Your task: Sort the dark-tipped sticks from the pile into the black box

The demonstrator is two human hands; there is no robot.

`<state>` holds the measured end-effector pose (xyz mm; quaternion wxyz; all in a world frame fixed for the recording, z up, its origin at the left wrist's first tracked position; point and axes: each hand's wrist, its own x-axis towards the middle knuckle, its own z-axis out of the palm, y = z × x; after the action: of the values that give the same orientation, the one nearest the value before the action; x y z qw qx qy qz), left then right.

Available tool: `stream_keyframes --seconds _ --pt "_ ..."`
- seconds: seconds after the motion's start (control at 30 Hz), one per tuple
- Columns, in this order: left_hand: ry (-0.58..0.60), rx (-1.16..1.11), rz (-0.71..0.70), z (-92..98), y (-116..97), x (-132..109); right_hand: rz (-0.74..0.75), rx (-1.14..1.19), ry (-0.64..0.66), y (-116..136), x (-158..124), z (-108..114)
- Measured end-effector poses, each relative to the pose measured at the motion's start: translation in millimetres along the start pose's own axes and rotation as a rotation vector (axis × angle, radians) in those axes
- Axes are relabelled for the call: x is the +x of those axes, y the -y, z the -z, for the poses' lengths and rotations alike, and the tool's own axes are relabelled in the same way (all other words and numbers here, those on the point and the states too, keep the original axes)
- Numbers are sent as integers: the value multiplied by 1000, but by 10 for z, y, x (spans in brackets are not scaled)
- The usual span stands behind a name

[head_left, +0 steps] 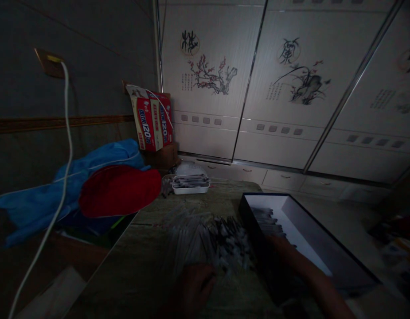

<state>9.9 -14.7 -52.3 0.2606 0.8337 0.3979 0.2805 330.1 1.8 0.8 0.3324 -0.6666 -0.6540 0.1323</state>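
Room: dim, with a pale wardrobe (208, 141) across the far side and a table (141, 266) in front of it.
Tubes: clear tubes (191, 239) lie loose on the table, just beyond the left hand (196, 283) — long axes mostly near to far.
Left hand: at the near end of the tubes, fingers curled; too dark to tell whether they grip anything.
Dark-tipped pieces: a heap of dark-tipped pieces (229, 239) sits right of the tubes, between them and the box.
Right hand: the right hand (283, 250) is at the left part of the box (337, 257), nearer its pens (266, 219) than the left hand is; its grip cannot be told.
Pens: inside the box, just far of the right hand — long axes roughly left to right.
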Motion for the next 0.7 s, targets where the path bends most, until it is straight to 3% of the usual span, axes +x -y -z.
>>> stream_keyframes --seconds 0.1,0.3,0.43,0.53,0.7 --pt "18 -13 -5 1 4 20 5 100 312 6 6 21" --pt "-18 -6 -13 -16 20 18 -7 -88 204 -56 11 58" --pt "-17 -13 -17 -16 15 6 8 -302 5 -72 71 96" --pt "-17 -14 -19 10 -5 5 52 -305 -182 19 116 191" --pt "-13 -19 11 54 -47 6 84 -146 -771 433 13 420"
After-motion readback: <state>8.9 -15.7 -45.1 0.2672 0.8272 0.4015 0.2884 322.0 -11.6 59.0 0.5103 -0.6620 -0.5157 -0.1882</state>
